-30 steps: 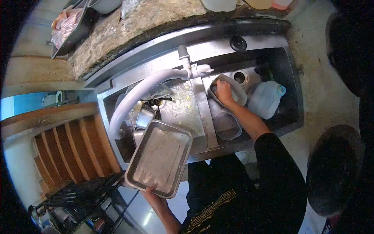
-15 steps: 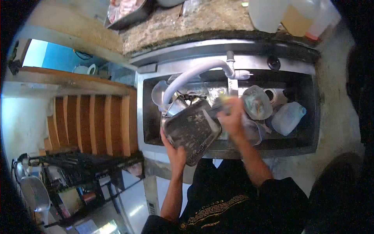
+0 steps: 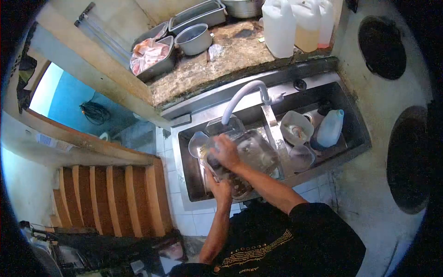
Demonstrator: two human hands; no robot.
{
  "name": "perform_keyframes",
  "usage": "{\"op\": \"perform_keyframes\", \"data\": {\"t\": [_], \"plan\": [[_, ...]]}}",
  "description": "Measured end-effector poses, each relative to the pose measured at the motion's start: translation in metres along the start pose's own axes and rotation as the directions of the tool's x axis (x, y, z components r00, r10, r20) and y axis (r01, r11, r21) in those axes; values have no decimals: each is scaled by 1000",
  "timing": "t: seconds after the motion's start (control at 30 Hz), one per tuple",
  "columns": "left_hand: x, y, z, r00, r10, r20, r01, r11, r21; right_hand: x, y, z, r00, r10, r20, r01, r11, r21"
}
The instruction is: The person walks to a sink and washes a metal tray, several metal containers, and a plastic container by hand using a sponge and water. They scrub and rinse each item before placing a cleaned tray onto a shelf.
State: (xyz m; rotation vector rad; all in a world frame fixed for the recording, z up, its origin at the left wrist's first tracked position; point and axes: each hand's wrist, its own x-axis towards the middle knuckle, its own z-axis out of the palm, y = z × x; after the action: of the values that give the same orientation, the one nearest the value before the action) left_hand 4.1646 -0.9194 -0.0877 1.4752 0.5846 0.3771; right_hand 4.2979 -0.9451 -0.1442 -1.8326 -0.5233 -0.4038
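A dark rectangular metal pan [image 3: 259,154], wet and tilted, is held over the left basin of the sink. My left hand [image 3: 220,190] grips its near left edge. My right hand [image 3: 224,151] is closed and smeared by motion at the pan's left end; a yellowish bit shows by its fingers, but what it holds I cannot make out. Behind the pan, the pale hose of the faucet [image 3: 240,94] arches over the basin. A clear plastic jug [image 3: 197,143] stands left of my right hand.
In the right basin lie a plastic tub [image 3: 296,128], a clear cup [image 3: 302,159] and a bluish plastic jug [image 3: 330,130]. White jerrycans [image 3: 278,32], a round pot [image 3: 193,40] and a pan of meat [image 3: 150,57] stand on the ledge. Wooden stairs [image 3: 106,198] are at left.
My right hand has swept from the pan's right side to its left end. The pan has turned and moved right, further over the basin. My view has shifted, showing more of the ledge.
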Motion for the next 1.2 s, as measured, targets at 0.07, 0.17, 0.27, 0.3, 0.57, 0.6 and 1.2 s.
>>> {"op": "perform_keyframes", "data": {"t": [0.07, 0.17, 0.27, 0.3, 0.57, 0.6, 1.2], "plan": [[15, -15, -24, 982, 190, -15, -187, 972, 143, 5, 21, 11, 987, 59, -149, -83, 983, -163], [9, 14, -37, 946, 318, -71, -271, 890, 366, 2, 3, 9, 888, 177, -425, -253, 959, -129], [28, 12, -50, 923, 384, -20, -372, 905, 208, -16, -28, 54, 953, 151, -264, -78, 960, 267], [35, 9, -53, 907, 421, 26, -413, 874, 257, -15, -65, 51, 980, 47, -191, -17, 987, 157], [11, 22, -72, 930, 368, 5, -366, 922, 126, -1, 4, 71, 947, 284, -149, -257, 950, 179], [18, 21, -72, 929, 369, 8, -367, 920, 135, 1, -11, 69, 974, 197, -114, -177, 970, 167], [-14, -33, -96, 965, 212, -152, -243, 944, -222, 85, 23, -13, 997, -2, -73, 5, 999, 39]]}}
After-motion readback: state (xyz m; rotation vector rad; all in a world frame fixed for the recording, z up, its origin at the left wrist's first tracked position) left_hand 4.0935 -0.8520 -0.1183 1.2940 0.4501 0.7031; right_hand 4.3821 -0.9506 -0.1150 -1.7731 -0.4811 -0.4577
